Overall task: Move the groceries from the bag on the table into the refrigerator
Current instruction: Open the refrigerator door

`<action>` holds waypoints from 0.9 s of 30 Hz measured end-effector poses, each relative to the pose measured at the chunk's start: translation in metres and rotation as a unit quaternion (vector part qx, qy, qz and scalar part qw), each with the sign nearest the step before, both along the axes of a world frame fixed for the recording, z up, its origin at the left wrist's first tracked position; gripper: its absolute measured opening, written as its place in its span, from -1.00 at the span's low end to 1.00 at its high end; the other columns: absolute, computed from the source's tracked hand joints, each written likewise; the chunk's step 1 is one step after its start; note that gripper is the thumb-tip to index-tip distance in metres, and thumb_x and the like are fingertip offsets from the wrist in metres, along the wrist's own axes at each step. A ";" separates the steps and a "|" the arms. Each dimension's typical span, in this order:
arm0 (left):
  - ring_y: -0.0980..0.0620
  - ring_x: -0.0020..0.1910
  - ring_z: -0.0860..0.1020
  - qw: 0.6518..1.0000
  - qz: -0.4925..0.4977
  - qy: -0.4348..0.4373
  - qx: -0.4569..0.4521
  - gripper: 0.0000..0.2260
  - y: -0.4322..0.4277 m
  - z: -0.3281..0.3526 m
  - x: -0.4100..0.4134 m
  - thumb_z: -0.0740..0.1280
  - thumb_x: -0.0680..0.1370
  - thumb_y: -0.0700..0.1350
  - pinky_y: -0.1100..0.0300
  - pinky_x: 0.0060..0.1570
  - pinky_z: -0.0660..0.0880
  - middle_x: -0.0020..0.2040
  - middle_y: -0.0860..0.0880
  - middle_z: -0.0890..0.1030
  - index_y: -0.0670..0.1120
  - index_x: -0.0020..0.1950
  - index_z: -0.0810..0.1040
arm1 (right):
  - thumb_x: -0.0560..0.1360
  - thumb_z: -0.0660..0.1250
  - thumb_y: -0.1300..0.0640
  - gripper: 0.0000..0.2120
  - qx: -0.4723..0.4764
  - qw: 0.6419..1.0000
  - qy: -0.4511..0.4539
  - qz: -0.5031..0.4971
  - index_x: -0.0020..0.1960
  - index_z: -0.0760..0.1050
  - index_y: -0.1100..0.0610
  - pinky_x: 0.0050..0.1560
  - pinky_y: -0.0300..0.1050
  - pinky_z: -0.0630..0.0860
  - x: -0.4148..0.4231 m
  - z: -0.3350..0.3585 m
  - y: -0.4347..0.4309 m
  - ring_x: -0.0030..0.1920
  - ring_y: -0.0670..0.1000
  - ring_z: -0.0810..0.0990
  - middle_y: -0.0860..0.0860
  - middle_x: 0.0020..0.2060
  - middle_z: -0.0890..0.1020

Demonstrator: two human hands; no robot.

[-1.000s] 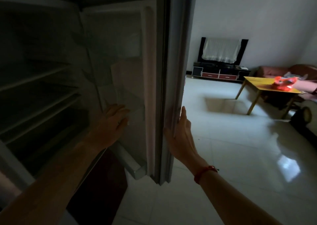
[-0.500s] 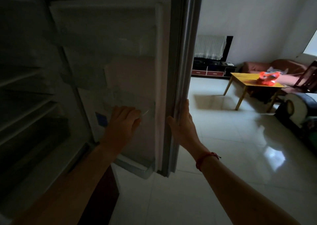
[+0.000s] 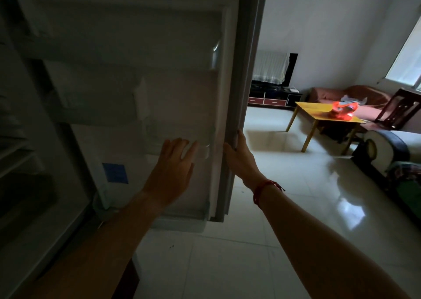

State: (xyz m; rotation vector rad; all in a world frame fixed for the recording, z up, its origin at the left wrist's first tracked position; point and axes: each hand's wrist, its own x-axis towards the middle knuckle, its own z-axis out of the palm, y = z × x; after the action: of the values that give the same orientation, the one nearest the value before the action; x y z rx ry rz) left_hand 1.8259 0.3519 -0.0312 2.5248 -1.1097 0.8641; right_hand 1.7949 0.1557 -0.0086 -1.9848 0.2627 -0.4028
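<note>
One blurry red plastic bag (image 3: 341, 110) at right on yellow wooden desk (image 3: 317, 113). Left grip (image 3: 173, 168) released, flat on white fridge door (image 3: 182, 93); right grip (image 3: 241, 159) grasping its edge.

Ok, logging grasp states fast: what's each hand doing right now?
Left hand: open, flat against the inside of the refrigerator door.
Right hand: grips that door's edge, thumb inside.

No text, brand or number can be read. A blue square label (image 3: 115, 173) is stuck low on the inner side of the refrigerator door (image 3: 182, 98), but in the dim light its print cannot be made out. The red bag (image 3: 342, 111) on the far table (image 3: 316, 114) is too small to show any lettering.
</note>
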 end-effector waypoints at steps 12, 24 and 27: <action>-0.22 0.49 0.24 0.998 -0.007 0.028 0.046 -0.45 -0.035 0.015 0.049 0.25 0.56 -0.22 -0.07 0.51 0.01 0.47 -0.24 0.31 -0.23 0.54 0.19 | 0.67 0.11 -0.01 -0.51 0.053 0.998 0.040 0.020 0.56 0.07 -0.05 0.35 0.23 0.36 0.072 0.015 -0.036 0.39 0.21 0.40 0.08 0.44 0.37; -0.13 0.56 0.10 0.998 -0.005 0.042 0.051 -0.41 -0.043 0.015 0.060 0.25 0.58 -0.12 -0.02 0.54 -0.05 0.55 -0.17 0.20 -0.16 0.57 0.13 | 0.68 0.08 0.00 -0.50 0.049 0.997 0.037 0.035 0.57 0.03 -0.10 0.35 0.21 0.36 0.082 0.013 -0.045 0.40 0.20 0.38 0.06 0.48 0.33; -0.10 0.57 0.05 0.997 -0.006 0.057 0.045 -0.41 -0.042 0.016 0.059 0.23 0.60 -0.07 0.02 0.55 -0.10 0.57 -0.16 0.15 -0.15 0.58 0.09 | 0.68 0.08 0.01 -0.49 0.023 0.998 0.040 0.041 0.58 0.01 -0.11 0.36 0.20 0.41 0.082 0.014 -0.044 0.37 0.19 0.42 0.07 0.47 0.35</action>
State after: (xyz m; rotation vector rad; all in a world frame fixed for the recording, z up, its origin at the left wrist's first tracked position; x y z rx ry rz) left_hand 1.8847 0.3101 -0.0152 2.6009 -1.1512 0.6718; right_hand 1.8767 0.1120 0.0053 -1.9610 0.2383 -0.2619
